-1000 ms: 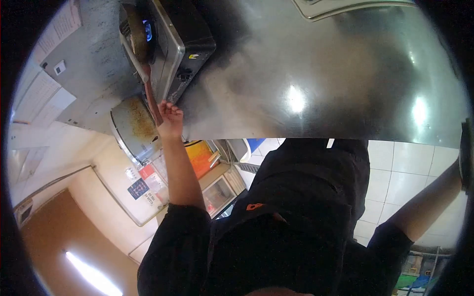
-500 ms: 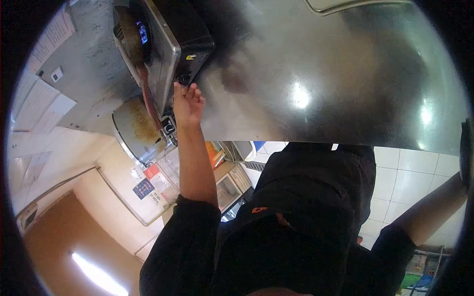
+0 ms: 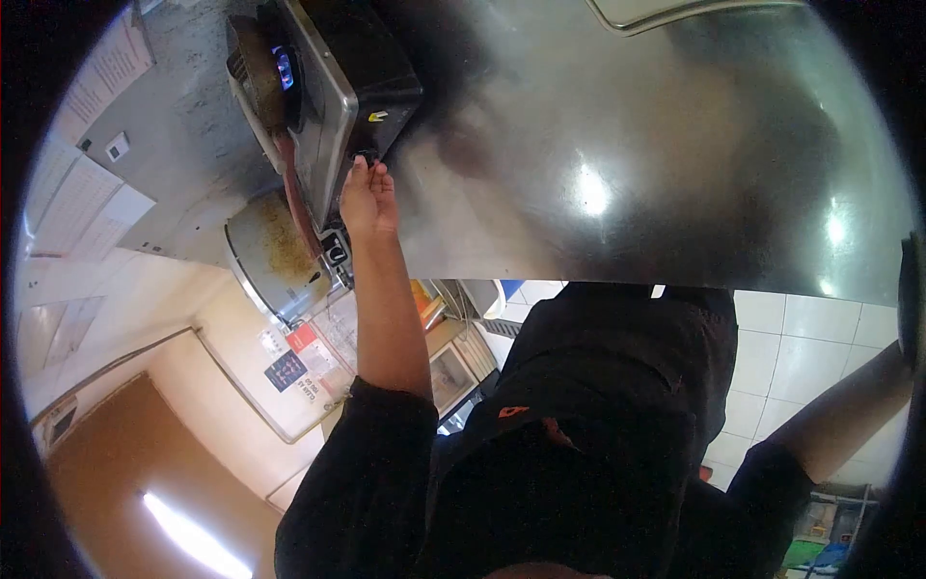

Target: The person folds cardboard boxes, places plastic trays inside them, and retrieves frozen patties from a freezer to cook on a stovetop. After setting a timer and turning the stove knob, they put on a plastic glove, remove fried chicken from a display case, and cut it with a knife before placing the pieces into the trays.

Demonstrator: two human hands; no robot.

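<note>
My left hand (image 3: 369,198) is raised palm up at the front of a black-sided gas stove (image 3: 386,92) with a steel top. Its fingertips are closed around a small black knob (image 3: 365,156), partly hidden by the fingers. Blue flame (image 3: 283,68) burns on the burner beside a dark pan (image 3: 253,72). The pan's reddish-brown handle (image 3: 299,207) reaches out past the stove edge. My right forearm (image 3: 849,405) runs to the right edge of the view, by a dark object (image 3: 909,299). The right hand itself cannot be seen.
A wide steel counter (image 3: 627,145) spans the front. A large metal pot (image 3: 275,256) stands left of my left arm, near another knob (image 3: 334,249). A curved metal rod (image 3: 666,19) lies at the far edge. Papers (image 3: 82,198) hang on the left wall.
My left hand has moved slightly closer to the stove knob, and its fingertips now close on it. The whole view has shifted slightly. The flame is lit in both frames.
</note>
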